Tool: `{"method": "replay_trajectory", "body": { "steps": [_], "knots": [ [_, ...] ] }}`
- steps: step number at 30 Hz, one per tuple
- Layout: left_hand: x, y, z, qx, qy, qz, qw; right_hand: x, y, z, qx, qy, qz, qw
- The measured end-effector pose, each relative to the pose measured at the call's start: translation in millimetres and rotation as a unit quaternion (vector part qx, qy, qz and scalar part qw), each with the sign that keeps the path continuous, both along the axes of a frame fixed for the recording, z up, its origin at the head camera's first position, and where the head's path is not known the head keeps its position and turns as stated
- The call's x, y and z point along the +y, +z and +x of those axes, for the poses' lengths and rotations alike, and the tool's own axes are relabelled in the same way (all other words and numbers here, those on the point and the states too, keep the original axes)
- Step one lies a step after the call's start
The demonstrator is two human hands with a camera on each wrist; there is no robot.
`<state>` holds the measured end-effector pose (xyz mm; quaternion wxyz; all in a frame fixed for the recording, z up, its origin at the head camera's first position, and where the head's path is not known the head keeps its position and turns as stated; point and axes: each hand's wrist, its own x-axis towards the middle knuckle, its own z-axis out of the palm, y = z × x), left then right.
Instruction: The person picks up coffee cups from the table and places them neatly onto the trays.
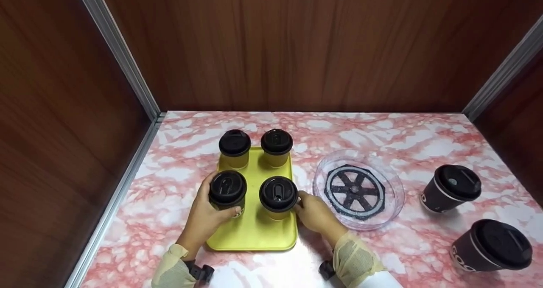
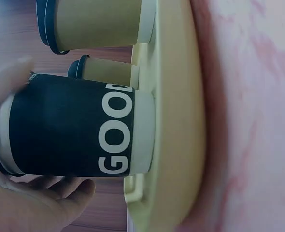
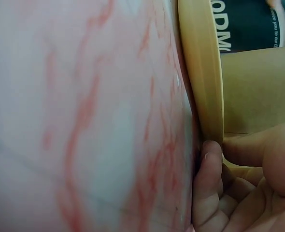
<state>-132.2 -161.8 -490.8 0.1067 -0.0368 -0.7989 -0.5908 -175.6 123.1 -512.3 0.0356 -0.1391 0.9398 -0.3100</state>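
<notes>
At the near side, two pale, gauzy sleeve cuffs (image 1: 356, 258) lead to the hands. The left hand (image 1: 205, 211) grasps the front left cup (image 1: 228, 188), its thumb on the near side and its fingers curled round the far side, below the black lid. That cup stands upright with its base on the yellow tray (image 1: 254, 235); the left wrist view shows its dark band lettered GOOD. The right hand (image 1: 316, 213) pinches the tray's right edge, thumb on the rim and fingers curled against the outside and underneath, close beside the front right cup (image 1: 278, 194), which is plain tan with a black lid.

Well to the right, near the table's side, stands a dark lidded cup (image 1: 488, 247), with a second dark cup (image 1: 452, 188) a little farther back. Between them and the tray lies a clear round dish (image 1: 394, 194) with a dark spoked wheel (image 1: 354, 189) in it. At the tray's far end stand the back left cup (image 1: 234, 148) and the back right cup (image 1: 276, 148), both black-lidded.

The tabletop (image 1: 135, 220) is patterned in pink and white marble. Beyond it rises a reddish-brown wood-grain back wall (image 1: 297, 46), joined to matching side walls (image 1: 55, 110) by grey metal strips (image 1: 120, 50).
</notes>
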Motion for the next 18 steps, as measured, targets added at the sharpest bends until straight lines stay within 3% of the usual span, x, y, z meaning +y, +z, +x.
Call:
{"method": "replay_trajectory", "body": {
  "steps": [4, 6, 10, 13, 18],
  "knots": [
    [-1.4, -0.2, 0.0, 0.009, -0.003, -0.007, 0.9999, -0.1, 0.6, -0.6, 0.004, 0.001, -0.004, 1.0000],
    [1.9, 9.5, 5.3, 0.002, 0.003, -0.012, 0.9999, -0.4, 0.5, -0.3, 0.006, 0.003, -0.008, 0.9999],
    [2.0, 11.4, 8.1, -0.012, 0.016, -0.035, 0.9992, -1.5, 0.9, 1.2, 0.009, 0.006, -0.010, 0.9999],
    [-1.4, 2.4, 4.3, -0.014, 0.018, -0.049, 0.9986, -1.0, 1.6, 2.0, 0.019, 0.012, -0.008, 0.9997],
    [0.0, -0.1, 2.8, -0.009, 0.013, -0.049, 0.9987, 2.1, 0.0, 3.1, 0.031, 0.016, -0.010, 0.9993]
  ]
}}
